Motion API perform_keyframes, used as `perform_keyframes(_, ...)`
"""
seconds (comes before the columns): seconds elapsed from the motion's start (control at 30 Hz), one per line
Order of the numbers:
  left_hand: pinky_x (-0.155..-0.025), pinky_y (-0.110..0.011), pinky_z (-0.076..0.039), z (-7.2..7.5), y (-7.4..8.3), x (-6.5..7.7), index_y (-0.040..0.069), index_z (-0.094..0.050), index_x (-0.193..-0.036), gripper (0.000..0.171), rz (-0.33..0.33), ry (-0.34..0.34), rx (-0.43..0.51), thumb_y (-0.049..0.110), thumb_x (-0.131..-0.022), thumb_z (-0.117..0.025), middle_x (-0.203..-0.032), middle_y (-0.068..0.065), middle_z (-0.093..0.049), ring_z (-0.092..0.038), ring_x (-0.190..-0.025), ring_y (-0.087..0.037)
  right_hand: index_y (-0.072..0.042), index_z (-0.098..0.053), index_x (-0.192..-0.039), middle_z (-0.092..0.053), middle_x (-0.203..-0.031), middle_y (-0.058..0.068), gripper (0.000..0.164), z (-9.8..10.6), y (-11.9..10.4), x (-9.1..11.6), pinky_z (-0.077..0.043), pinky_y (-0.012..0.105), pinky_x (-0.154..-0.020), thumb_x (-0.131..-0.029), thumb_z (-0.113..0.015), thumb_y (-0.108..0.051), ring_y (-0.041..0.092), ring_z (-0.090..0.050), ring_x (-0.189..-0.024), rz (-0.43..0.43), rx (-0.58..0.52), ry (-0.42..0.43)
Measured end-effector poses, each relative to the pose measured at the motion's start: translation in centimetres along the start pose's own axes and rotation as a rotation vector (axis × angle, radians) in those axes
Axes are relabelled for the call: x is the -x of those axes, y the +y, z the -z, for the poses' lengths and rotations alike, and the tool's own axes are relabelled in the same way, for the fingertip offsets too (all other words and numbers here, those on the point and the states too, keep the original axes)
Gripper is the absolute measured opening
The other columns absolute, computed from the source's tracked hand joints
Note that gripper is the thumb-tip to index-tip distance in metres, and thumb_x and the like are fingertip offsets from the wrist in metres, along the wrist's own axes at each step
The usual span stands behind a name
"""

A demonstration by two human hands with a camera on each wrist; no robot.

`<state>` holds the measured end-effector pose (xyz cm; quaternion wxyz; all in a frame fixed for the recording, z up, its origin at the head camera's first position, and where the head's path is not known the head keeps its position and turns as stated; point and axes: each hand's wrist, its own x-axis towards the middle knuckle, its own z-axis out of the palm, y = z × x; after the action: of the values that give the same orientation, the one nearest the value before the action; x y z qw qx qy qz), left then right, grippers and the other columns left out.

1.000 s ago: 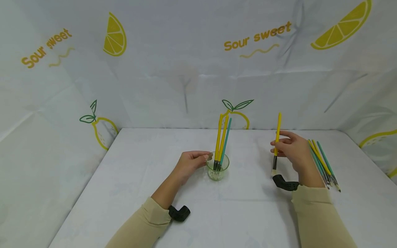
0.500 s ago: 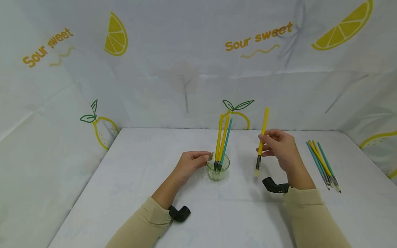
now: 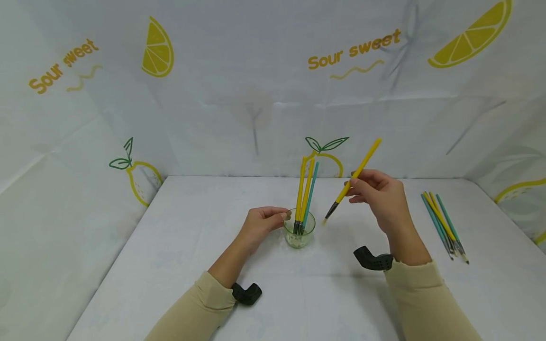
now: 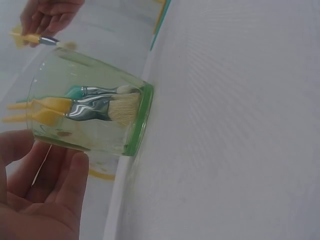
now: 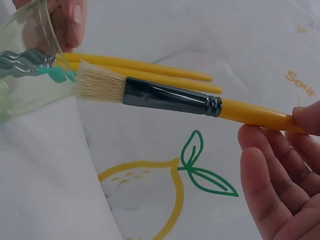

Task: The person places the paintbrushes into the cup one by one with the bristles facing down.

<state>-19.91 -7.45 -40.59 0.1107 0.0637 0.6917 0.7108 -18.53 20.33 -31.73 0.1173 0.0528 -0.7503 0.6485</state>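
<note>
The right hand (image 3: 381,194) pinched a brush (image 3: 367,159), bristle-down, beside the glass (image 3: 298,241) at three o'clock; the left hand (image 3: 262,225) pinched it at nine. Insertion seemed in hand; next, the brush likely needed straightening over the glass.

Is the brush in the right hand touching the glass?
Apart. The head view shows a narrow gap between the held brush's bristles and the glass.
</note>
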Motion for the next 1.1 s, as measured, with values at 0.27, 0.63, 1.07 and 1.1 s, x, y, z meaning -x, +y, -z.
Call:
perform_keyframes(0.27, -0.090, -0.031, -0.058, 0.0, 0.0, 0.0, -0.002, -0.072, -0.110, 0.024, -0.014, 0.030, -0.013, 0.014, -0.092, -0.068, -0.108, -0.010, -0.072, -0.068, -0.101, -0.022, 0.001, -0.066, -0.112, -0.073, -0.093, 0.000, 0.029, -0.8, -0.6, 0.5, -0.061, 0.027, -0.067, -0.092, -0.071, -0.019, 0.013, -0.073, -0.080, 0.093, -0.027, 0.013)
perform_keyframes(0.63, -0.089, -0.033, -0.059, 0.0, 0.0, 0.1, -0.005, -0.071, -0.108, 0.022, -0.046, 0.038, 0.005, 0.011, -0.093, -0.065, -0.103, -0.010, -0.071, -0.068, -0.104, -0.034, 0.001, -0.063, -0.119, -0.073, -0.102, 0.011, 0.035, -2.7, 0.5, 0.7, -0.062, 0.028, -0.071, -0.095, -0.066, -0.025, 0.013, -0.072, -0.084, 0.053, 0.127, -0.085)
perform_keyframes(1.07, -0.088, -0.033, -0.059, 0.0, -0.2, 0.0, -0.006, -0.070, -0.106, 0.022, -0.051, 0.042, 0.014, 0.010, -0.093, -0.065, -0.101, -0.012, -0.071, -0.068, -0.103, -0.037, -0.001, -0.062, -0.124, -0.074, -0.101, 0.015, 0.037, -4.8, 2.6, 0.7, -0.061, 0.027, -0.072, -0.096, -0.064, -0.025, 0.030, -0.071, -0.090, -0.041, 0.290, -0.185)
perform_keyframes(1.1, -0.088, -0.033, -0.059, 0.0, -0.2, 0.0, -0.006, -0.070, -0.106, 0.022, -0.051, 0.042, 0.012, 0.010, -0.093, -0.065, -0.101, -0.011, -0.072, -0.068, -0.103, -0.037, 0.000, -0.062, -0.125, -0.074, -0.101, 0.015, 0.037, -4.9, 2.8, 0.7, -0.061, 0.027, -0.072, -0.096, -0.064, -0.025, 0.030, -0.071, -0.090, -0.045, 0.296, -0.189)
